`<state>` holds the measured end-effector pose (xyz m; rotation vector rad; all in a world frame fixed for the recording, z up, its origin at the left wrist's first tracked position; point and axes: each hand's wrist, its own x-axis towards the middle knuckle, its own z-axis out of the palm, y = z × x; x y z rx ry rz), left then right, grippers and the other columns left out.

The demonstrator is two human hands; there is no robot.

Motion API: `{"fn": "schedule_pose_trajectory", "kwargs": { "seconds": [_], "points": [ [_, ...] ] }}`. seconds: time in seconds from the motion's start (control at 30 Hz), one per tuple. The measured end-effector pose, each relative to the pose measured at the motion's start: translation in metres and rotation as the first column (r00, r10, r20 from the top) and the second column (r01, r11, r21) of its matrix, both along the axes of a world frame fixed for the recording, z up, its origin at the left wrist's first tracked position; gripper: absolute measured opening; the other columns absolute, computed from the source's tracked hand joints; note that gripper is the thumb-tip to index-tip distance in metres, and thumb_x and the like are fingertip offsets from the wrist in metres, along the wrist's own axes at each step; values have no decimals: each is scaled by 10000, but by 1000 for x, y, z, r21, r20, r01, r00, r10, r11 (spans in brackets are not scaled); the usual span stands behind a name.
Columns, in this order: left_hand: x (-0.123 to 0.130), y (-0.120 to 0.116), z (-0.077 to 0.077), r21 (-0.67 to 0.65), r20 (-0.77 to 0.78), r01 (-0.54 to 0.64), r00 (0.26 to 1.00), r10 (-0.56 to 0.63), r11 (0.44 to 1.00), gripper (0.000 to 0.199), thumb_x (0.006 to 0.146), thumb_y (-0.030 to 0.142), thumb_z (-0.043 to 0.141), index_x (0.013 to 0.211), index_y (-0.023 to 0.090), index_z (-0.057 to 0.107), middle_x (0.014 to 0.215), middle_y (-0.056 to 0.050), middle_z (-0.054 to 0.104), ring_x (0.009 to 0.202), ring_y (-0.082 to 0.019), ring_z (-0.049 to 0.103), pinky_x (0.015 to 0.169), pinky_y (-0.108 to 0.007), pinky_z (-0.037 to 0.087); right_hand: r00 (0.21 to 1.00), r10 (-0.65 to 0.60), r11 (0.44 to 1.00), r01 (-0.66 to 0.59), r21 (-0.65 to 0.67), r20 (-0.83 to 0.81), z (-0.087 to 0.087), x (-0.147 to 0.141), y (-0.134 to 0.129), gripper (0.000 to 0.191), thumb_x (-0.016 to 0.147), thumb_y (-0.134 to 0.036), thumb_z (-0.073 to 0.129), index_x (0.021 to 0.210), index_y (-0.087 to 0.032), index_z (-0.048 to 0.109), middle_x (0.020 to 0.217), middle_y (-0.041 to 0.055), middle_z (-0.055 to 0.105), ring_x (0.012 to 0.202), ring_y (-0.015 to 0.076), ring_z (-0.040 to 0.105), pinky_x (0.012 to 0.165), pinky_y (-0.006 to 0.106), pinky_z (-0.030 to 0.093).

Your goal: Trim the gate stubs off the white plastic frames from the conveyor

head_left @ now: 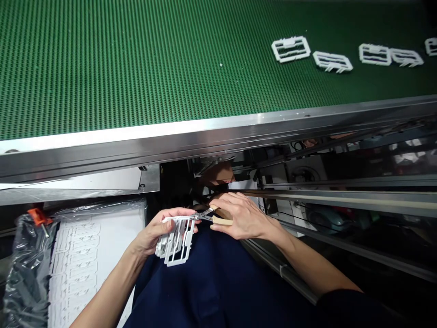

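My left hand (pixel 155 230) is closed round a small stack of white plastic frames (pixel 177 241) in front of my dark blue clothing. The frames hang down from its fingers, their openings facing me. My right hand (pixel 241 216) grips pliers with pale tan handles (pixel 221 221). The handles are spread apart, and the metal jaws (pixel 198 216) meet the upper right corner of the front frame, beside my left fingertips. Exactly what lies between the jaws is too small to tell.
Several white frames (pixel 291 49) lie on the green conveyor belt (pixel 136 64), behind a metal rail (pixel 191 132). At lower left, a plastic-lined box (pixel 112 241) holds rows of white frames, with an orange-handled tool (pixel 39 217) at its corner. Metal bars (pixel 341 196) run along the right.
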<state>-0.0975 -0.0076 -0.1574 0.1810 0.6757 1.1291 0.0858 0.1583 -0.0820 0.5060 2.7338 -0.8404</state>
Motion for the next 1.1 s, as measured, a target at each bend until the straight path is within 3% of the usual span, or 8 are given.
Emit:
{"fn": "schedule_pose_trajectory", "kwargs": {
  "seconds": [0.2, 0.4, 0.67, 0.77, 0.87, 0.97, 1.03, 1.1],
  "points": [
    [1, -2, -4, -75, -46, -7, 999, 4, 997, 584, 575, 515, 755, 1042, 184, 636, 1019, -129, 680, 908, -314, 635, 740, -400, 519, 999, 51, 999, -51, 4, 7, 0, -5, 3, 405, 778, -479, 591, 1071, -201, 563, 920, 42, 614, 858, 176, 565, 792, 300, 384],
    [1, -1, -3, -40, 30, -1, 1000, 3, 999, 545, 603, 450, 764, 1056, 174, 639, 1018, -116, 685, 900, -275, 644, 743, -338, 519, 995, 98, 995, -98, 8, 15, 4, -8, 8, 367, 786, -479, 577, 1028, -202, 581, 832, 26, 614, 770, 163, 563, 681, 263, 359],
    [1, -1, -5, -24, 65, 12, 998, -10, 1000, 516, 632, 429, 753, 1069, 178, 638, 1029, -113, 684, 920, -279, 636, 755, -341, 516, 992, 122, 992, -123, 26, 29, 6, -9, 13, 274, 789, -458, 570, 905, -214, 611, 691, -10, 570, 598, 109, 479, 534, 243, 226],
    [0, -1, -4, -14, 76, -6, 997, 7, 1000, 511, 632, 432, 756, 1064, 184, 640, 1022, -100, 688, 916, -282, 636, 770, -347, 514, 997, 72, 995, -71, -67, 15, 4, -10, 14, 242, 781, -428, 587, 874, -206, 615, 671, -20, 561, 577, 94, 458, 541, 234, 246],
    [-1, 2, -5, -13, 96, -62, 993, 63, 998, 484, 678, 422, 730, 1078, 169, 629, 1032, -83, 683, 931, -268, 629, 765, -326, 515, 994, -107, 969, 110, -221, 26, -3, -10, 12, 282, 768, -444, 602, 891, -191, 596, 688, -22, 567, 600, 95, 474, 573, 222, 307],
    [-2, 10, -8, -20, 112, -198, 974, 199, 980, 430, 728, 386, 698, 1084, 156, 624, 1056, -82, 677, 933, -249, 634, 755, -311, 533, 913, -407, 843, 389, -370, 32, -14, -13, 4, 288, 792, -457, 566, 852, -177, 543, 706, -15, 562, 620, 101, 496, 577, 218, 354],
    [-3, 16, -11, -31, 107, -302, 947, 304, 953, 382, 746, 360, 683, 1066, 158, 629, 1069, -88, 674, 937, -249, 638, 732, -312, 550, 835, -547, 681, 482, -551, 54, -23, -16, -6, 256, 814, -429, 541, 828, -178, 489, 688, -16, 553, 587, 96, 500, 549, 214, 377],
    [-5, 22, -13, -42, 104, -377, 920, 379, 925, 353, 758, 338, 674, 1056, 152, 630, 1078, -100, 669, 946, -255, 636, 706, -311, 561, 793, -599, 489, 474, -733, 113, -29, -21, -17, 229, 820, -393, 536, 837, -186, 438, 691, -13, 564, 544, 92, 509, 507, 210, 392]
  ]
}}
